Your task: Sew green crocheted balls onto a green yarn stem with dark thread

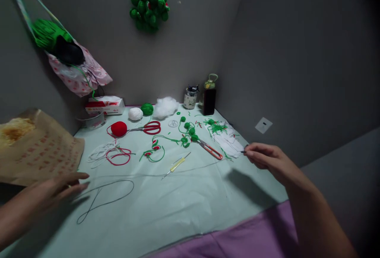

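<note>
A thin dark cord [178,175] stretches across the table between my two hands, sagging slightly. My right hand [265,157], raised over the table's right side, pinches a small dark end of it between thumb and fingertips. At the left, my left hand [61,188] is low over the tabletop, with the cord passing at its nearly closed fingertips. More of this cord lies in a loose loop [118,200] beside the left hand. A yellow-handled crochet hook [177,164] rests just behind the stretched cord.
Orange-handled snips [210,149], red-handled scissors [151,128] and small green crocheted pieces [191,131] lie mid-table. Behind are a red yarn ball [118,128], white stuffing [165,107], a jar [190,99] and a bottle [209,97]. A brown paper bag [44,151] stands left.
</note>
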Demonstrator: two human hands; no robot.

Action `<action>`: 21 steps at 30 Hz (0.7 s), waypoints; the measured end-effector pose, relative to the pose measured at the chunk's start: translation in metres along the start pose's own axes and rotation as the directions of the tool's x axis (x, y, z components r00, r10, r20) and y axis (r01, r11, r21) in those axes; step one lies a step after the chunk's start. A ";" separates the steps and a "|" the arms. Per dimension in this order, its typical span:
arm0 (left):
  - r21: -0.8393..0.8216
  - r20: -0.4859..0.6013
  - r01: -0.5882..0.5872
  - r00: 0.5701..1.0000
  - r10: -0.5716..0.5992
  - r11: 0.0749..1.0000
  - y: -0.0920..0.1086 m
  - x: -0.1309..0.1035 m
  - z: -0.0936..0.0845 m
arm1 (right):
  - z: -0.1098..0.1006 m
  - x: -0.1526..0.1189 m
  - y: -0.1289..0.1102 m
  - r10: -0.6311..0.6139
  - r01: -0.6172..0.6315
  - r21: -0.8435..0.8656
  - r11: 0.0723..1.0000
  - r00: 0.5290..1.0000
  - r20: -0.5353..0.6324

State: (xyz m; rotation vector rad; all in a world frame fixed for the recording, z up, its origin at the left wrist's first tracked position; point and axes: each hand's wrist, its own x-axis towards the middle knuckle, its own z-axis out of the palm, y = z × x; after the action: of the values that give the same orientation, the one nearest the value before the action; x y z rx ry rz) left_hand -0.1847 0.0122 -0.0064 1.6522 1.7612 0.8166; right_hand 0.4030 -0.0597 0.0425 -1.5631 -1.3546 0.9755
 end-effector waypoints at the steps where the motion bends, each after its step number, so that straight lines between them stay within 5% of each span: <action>1: 0.122 -0.027 -0.053 0.998 0.057 0.991 0.006 -0.002 0.005 | 0.005 -0.001 -0.006 -0.009 0.009 0.012 1.000 1.000 0.025; 4: 0.150 -0.014 -0.278 0.959 0.284 0.949 0.058 -0.013 0.026 | 0.024 -0.003 -0.027 -0.048 0.047 0.014 0.999 0.993 0.107; 7: -0.159 0.147 -0.365 0.910 0.387 0.918 0.129 -0.032 0.066 | 0.050 -0.004 -0.050 -0.103 0.108 -0.009 0.994 0.973 0.205; 10: -0.465 0.468 -0.131 0.803 0.369 0.875 0.179 -0.047 0.117 | 0.075 -0.003 -0.070 -0.164 0.176 -0.013 0.984 0.939 0.302; 15: -0.728 0.629 0.208 0.581 0.516 0.653 0.197 -0.052 0.171 | 0.092 0.004 -0.081 -0.242 0.261 -0.002 0.965 0.902 0.358; 17: -0.738 0.616 0.217 0.604 0.506 0.639 0.194 -0.049 0.173 | 0.088 0.007 -0.076 -0.216 0.231 0.001 0.973 0.909 0.357; 21: -0.759 0.527 0.160 0.721 0.450 0.631 0.182 -0.040 0.161 | 0.076 0.013 -0.056 -0.135 0.130 0.039 0.991 0.923 0.361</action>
State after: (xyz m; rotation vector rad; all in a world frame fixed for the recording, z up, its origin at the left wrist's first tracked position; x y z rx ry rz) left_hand 0.0576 -0.0131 0.0297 1.2382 0.5701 0.7347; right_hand 0.3143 -0.0354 0.0674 -1.2998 -1.6794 1.2282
